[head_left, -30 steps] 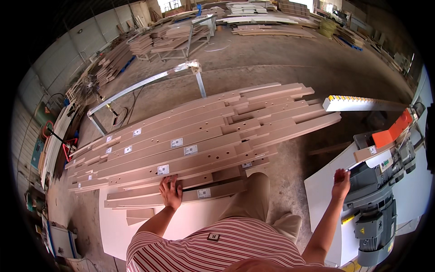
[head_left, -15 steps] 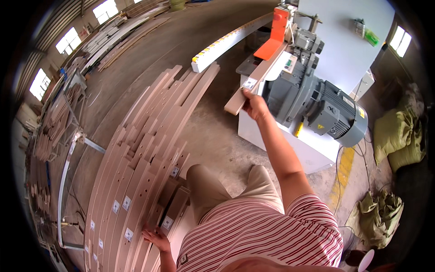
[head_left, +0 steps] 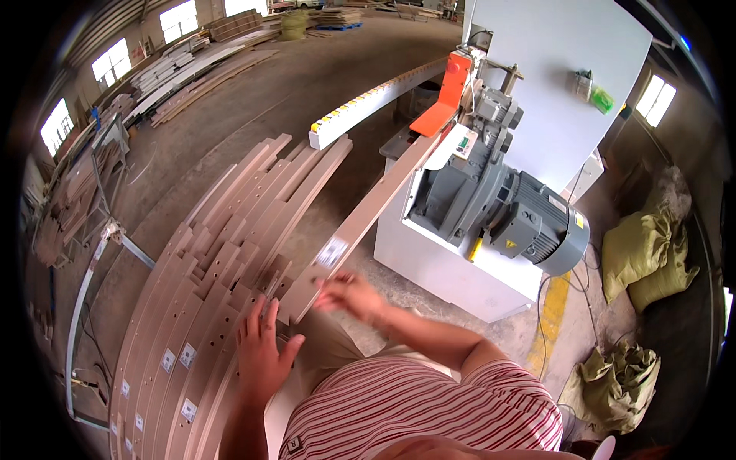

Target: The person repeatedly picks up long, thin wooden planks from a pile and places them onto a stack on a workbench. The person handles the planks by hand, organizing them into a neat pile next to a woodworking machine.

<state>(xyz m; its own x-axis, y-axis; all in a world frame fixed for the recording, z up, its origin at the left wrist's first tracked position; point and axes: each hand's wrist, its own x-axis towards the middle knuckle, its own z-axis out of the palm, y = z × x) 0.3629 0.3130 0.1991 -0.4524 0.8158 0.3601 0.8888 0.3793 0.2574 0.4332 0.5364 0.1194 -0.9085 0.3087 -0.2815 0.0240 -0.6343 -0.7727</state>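
A long brown plank (head_left: 360, 222) with a white label slants down from the orange guard (head_left: 445, 100) of a machine to just in front of my body. My right hand (head_left: 351, 297), slightly blurred, has its fingers curled at the plank's right edge, close to the near end. My left hand (head_left: 263, 349) is open with fingers apart, palm down, beside that near end and over the stack of brown planks (head_left: 222, 268). Many stacked planks have round holes, and some carry white labels. Part of the stack is hidden under my left hand and forearm.
The machine has a grey motor (head_left: 540, 222) on a white base (head_left: 452, 268). A white rail with yellow pieces (head_left: 376, 100) runs away behind the stack. Yellow-green sacks (head_left: 636, 249) and a crumpled sack (head_left: 617, 387) lie at the right, near cables. A metal frame (head_left: 80, 307) stands left.
The plank has come out of the machine toward me, with my right hand moving back near its end. My left hand has moved forward from the lower stack toward the plank's end.
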